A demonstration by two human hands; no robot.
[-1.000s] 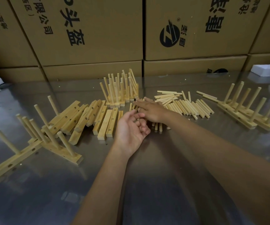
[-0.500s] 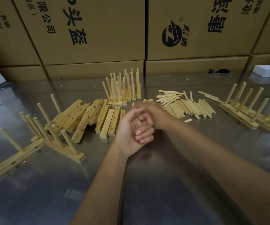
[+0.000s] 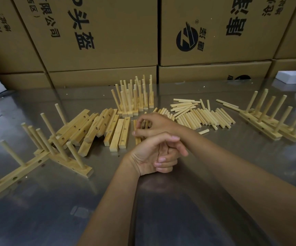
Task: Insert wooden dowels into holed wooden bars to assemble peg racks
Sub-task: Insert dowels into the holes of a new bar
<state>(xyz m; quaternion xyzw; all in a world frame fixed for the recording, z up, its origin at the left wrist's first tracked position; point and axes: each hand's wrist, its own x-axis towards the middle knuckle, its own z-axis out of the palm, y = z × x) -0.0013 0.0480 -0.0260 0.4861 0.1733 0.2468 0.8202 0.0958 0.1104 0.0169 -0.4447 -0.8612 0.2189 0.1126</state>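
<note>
Both hands meet mid-table here. The right hand [image 3: 158,124] reaches in from the right, fingers curled down over a small cluster of short pale wooden dowels [image 3: 138,134] standing or leaning just left of its fingertips; it looks like it's pinching a few, though what's actually in the grip is hidden. The left hand [image 3: 157,154] sits just nearer the person, fingers loosely curled, and whether it holds anything can't be told.

What matters next is the pale wooden bars with drilled holes [image 3: 116,131]. They lie right beside the hands on the left, long axes running from the near edge toward the far edge of the shiny metal table [image 3: 179,201], holes facing up. So the left hand is probably the closer one for grabbing a bar. The loose pile of dowels [image 3: 206,115] sits right of the hands, toward the far edge.
</note>
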